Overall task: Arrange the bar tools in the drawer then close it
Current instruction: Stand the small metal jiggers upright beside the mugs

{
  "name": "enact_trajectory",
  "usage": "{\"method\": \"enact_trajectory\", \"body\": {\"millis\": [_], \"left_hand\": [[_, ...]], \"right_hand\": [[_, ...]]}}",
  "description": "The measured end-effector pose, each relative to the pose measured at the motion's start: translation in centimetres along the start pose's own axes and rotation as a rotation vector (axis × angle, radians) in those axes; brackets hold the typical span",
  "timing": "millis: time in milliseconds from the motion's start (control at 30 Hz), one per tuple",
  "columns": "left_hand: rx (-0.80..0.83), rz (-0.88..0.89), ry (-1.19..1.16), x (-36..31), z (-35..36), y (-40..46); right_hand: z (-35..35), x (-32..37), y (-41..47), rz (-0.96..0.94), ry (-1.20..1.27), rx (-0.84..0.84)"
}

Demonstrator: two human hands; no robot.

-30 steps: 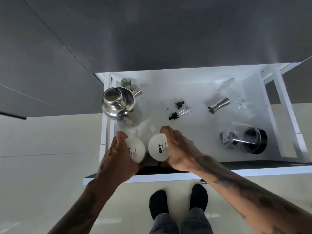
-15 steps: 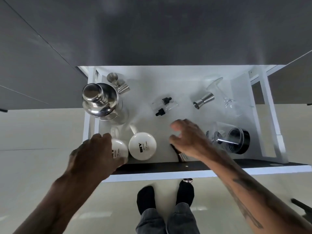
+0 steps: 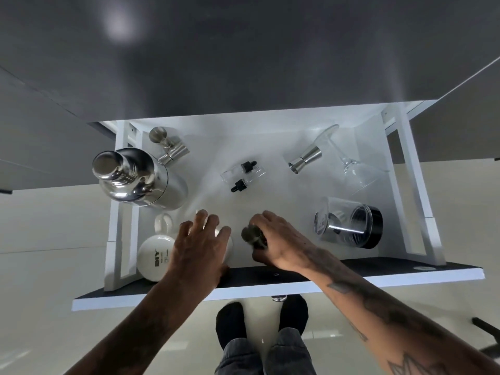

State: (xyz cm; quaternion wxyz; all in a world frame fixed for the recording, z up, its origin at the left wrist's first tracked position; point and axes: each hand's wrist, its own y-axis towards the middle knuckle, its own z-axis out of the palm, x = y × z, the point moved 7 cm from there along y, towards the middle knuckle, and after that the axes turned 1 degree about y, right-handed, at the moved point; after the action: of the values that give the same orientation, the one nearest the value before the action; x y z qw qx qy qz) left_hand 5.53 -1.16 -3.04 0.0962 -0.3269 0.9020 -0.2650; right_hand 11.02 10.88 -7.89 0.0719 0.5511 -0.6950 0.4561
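The white drawer [image 3: 414,185] stands pulled out below me. My left hand [image 3: 200,247] lies over a white mug [image 3: 226,243] near the front, fingers spread on its top. A second white mug [image 3: 154,257] with black lettering stands to its left. My right hand [image 3: 276,243] is shut on a small metal cylinder tool [image 3: 251,235], held upright near the drawer front. A steel shaker [image 3: 135,180] stands at the left, a steel jigger [image 3: 169,147] behind it. Two dropper bottles [image 3: 243,174] lie in the middle, another jigger [image 3: 304,159] to their right.
A cocktail glass [image 3: 349,158] lies on its side at the back right. A clear jar with a black lid [image 3: 351,226] lies at the right front. The dark countertop [image 3: 243,55] overhangs the drawer's back. My feet [image 3: 259,320] stand under the drawer's black-topped front panel [image 3: 378,269].
My left hand has moved from the left mug onto the right mug. My right hand has closed on the small metal tool and stood it upright near the drawer front.
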Motion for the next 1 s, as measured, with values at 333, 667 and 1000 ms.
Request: {"method": "enact_trajectory", "body": {"millis": [333,667,1000], "left_hand": [[0.029,0.023,-0.112,-0.6,-1.5,1.0],[-0.071,0.256,0.000,-5.1,0.3,3.3],[-0.093,0.269,-0.001,-4.1,2.0,3.3]], "right_hand": [[-2.4,0.9,-0.6,-0.092,-0.216,0.090],[-13.9,-7.0,7.6,-0.069,-0.788,-0.238],[-8.1,-1.8,-0.6,-0.017,-0.100,-0.196]]}}
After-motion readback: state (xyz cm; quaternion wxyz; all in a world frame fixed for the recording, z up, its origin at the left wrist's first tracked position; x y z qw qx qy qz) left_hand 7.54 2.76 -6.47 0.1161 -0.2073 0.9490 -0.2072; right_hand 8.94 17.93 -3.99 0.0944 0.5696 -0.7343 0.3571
